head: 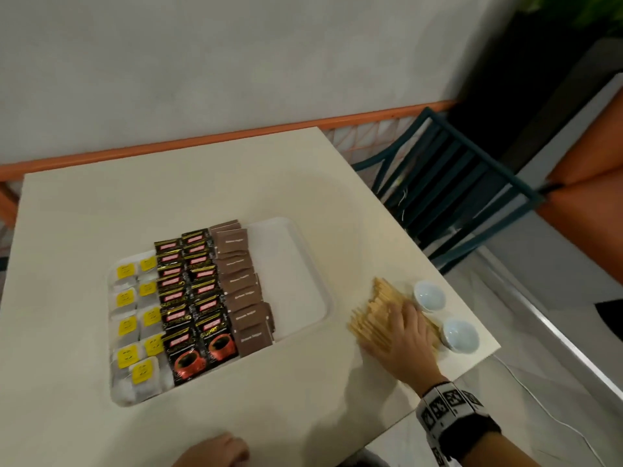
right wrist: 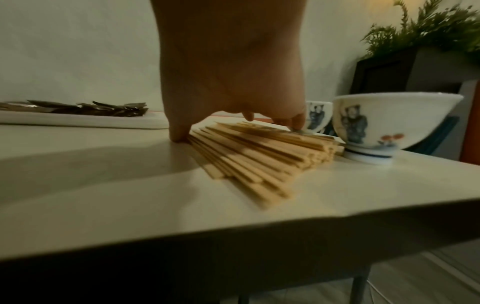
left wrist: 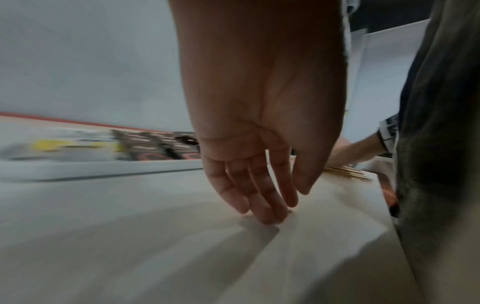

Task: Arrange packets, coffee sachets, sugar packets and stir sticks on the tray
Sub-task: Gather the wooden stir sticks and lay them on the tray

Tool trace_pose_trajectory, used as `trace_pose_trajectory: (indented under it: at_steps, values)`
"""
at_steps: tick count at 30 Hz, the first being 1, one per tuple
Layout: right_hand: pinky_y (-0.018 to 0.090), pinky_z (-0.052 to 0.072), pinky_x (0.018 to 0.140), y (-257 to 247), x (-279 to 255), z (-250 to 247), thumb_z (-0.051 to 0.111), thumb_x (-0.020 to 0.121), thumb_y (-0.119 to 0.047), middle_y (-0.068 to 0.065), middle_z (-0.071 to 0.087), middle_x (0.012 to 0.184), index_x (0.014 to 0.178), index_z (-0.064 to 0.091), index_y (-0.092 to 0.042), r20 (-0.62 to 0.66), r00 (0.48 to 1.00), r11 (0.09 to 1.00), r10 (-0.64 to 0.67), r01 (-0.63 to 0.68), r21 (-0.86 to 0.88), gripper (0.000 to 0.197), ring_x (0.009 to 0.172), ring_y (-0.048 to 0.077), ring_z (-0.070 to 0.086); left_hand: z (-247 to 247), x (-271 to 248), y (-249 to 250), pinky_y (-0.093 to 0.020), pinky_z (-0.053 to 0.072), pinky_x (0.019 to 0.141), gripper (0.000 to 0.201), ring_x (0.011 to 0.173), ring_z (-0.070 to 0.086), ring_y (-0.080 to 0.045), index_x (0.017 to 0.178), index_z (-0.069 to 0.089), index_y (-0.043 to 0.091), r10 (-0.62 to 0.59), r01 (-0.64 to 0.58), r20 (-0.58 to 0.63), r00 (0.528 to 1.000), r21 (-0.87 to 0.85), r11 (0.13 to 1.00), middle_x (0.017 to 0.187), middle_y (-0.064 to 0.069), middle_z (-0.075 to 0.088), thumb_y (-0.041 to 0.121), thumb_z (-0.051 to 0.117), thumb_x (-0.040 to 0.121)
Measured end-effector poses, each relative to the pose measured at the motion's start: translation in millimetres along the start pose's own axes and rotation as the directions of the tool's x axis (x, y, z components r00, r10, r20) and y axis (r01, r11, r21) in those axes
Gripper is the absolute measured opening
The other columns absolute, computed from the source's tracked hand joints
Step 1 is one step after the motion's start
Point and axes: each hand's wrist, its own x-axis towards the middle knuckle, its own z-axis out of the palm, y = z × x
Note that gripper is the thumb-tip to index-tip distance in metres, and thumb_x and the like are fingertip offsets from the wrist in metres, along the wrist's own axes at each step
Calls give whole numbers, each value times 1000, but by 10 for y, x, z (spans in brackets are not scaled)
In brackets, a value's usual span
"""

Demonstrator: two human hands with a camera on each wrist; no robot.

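Cream desk (head: 236, 183) surface lies under everything, and at its near edge the left hand (left wrist: 259, 127) hangs with loose, nearly straight fingers, the tips touching the bare top and holding nothing. Further out on the right, the right hand (head: 401, 338) lies spread over a fanned pile of wooden stir sticks (head: 374, 315), thumb down at one side of the pile and fingers reaching across to the other; whether it actually grips them cannot be told. Two small white cups (head: 460, 333) stand just beside the sticks, near the desk's right edge. Left of the pile sits the white tray (head: 303, 264): tea bags (head: 135, 318) with yellow tags in its left part, then black coffee sachets (head: 192, 298), then brown sugar packets (head: 242, 284), with its right part bare.
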Motion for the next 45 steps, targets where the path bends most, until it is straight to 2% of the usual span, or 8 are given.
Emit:
trace_pose_trajectory:
  at_steps: [3,11,15,22,35,37,41,45]
  values:
    - [56,43,94,61,33,-27,26,67,-87,24,51,130,134,41,-12,-54,998,999,-17,14,-46,101,118,42,51,-405,331,651,-10,44,74,25,83,58,4,101,48,39,132,-137,-121,984,-38,990,87,25,48,43,35,80]
    - [48,-3,115,178,6,-31,15,73,-81,15,-1,157,148,-4,-25,-69,989,989,-134,138,55,96,145,34,-2,-989,1120,1702,-35,29,105,60,130,31,-24,142,25,21,198,-149,-276,940,190,971,147,-5,24,24,51,88]
    - [49,-1,116,227,24,-6,2,62,-85,13,0,157,147,-4,-29,-69,984,984,-167,171,47,102,145,32,1,-1222,1398,1908,-41,26,108,88,136,21,-30,148,5,15,169,-54,-285,943,369,928,156,-11,4,26,63,83]
    - [53,6,114,340,49,28,30,61,-92,17,11,155,147,8,-30,-168,967,971,-194,214,109,107,143,37,10,-1461,1746,2135,-46,13,116,122,142,4,-35,145,-13,4,165,-7,-208,964,601,799,156,-15,-14,38,77,69]
    - [45,-21,104,373,133,-56,21,51,-95,9,-16,156,146,-17,-22,-120,966,948,-229,249,196,125,143,32,-19,-1665,2206,2400,-50,11,116,79,144,1,-33,146,-13,8,227,-69,-110,968,752,656,158,-11,-10,19,45,95]
    - [48,-14,107,359,151,-6,26,58,-94,12,-7,157,148,-8,-19,-138,963,957,-230,250,148,121,144,34,-8,-1709,2211,2438,-51,9,116,81,144,1,-32,147,-10,7,243,-112,-61,968,761,639,158,-11,-6,19,49,93]
    - [45,48,92,329,130,2,19,63,-92,11,57,130,133,46,-16,-151,971,975,-187,203,95,107,115,30,58,-1746,2168,2483,-46,10,116,65,139,20,-29,145,12,2,307,-180,-49,950,720,670,152,-15,18,9,48,91]
    - [40,52,81,345,111,29,14,71,-86,6,64,111,122,55,-18,-278,932,966,-233,255,45,94,97,25,63,-1730,2070,2447,-38,27,107,63,124,38,-30,138,27,2,339,-220,-46,940,678,701,139,-14,32,10,58,84]
